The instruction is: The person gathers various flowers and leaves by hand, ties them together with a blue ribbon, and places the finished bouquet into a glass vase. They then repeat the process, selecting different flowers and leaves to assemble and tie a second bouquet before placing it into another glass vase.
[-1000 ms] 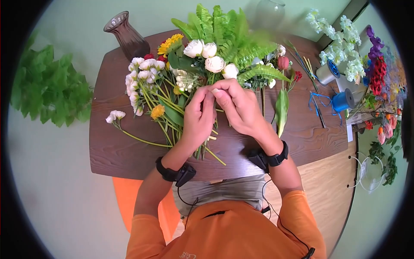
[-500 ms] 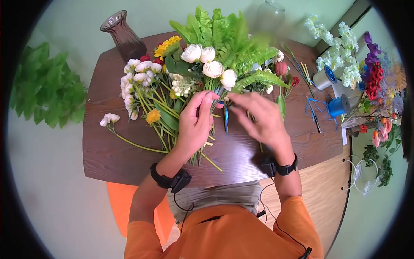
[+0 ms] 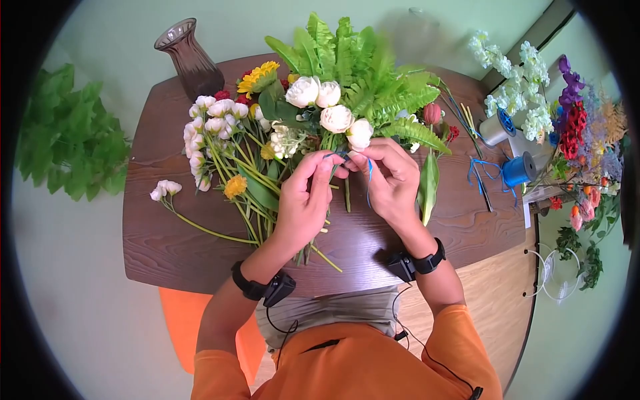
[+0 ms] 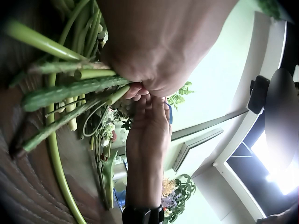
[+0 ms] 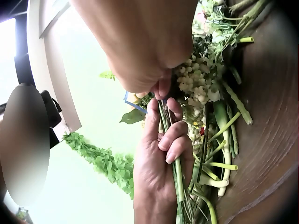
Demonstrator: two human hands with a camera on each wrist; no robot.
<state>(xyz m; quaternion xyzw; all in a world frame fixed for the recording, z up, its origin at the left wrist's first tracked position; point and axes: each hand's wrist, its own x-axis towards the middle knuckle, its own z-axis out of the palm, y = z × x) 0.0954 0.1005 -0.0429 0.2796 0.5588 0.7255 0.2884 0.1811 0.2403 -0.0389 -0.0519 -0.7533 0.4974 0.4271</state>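
Observation:
My left hand [image 3: 307, 200] curls round the green stems [image 5: 179, 179] of a bouquet, just below its white roses [image 3: 337, 119] and fern leaves [image 3: 363, 67]. At the binding point, my right hand [image 3: 395, 183] pinches a thin blue ribbon [image 3: 370, 175], whose loose end hangs down beside the thumb. Fingertips of both hands nearly meet there. From the left wrist view, several cut stem ends [image 4: 70, 93] stick out below the left hand. The right wrist view shows the left thumb and fingers wrapped about the stems, with a bit of ribbon above; the knot area is hidden behind fingers.
White flowers [image 3: 223, 125], a yellow flower [image 3: 235, 187] and loose stems lie left on the wooden table [image 3: 193, 253]. A purple glass vase [image 3: 193, 63] stands at the back left. Blue ribbon spools [image 3: 519, 168] and a long leaf [image 3: 429, 187] are on the right.
My right hand left the bouquet and swung right, leaving blue ribbon dangling; now it is back beside the left hand with the ribbon between its fingers. The left hand kept its grip.

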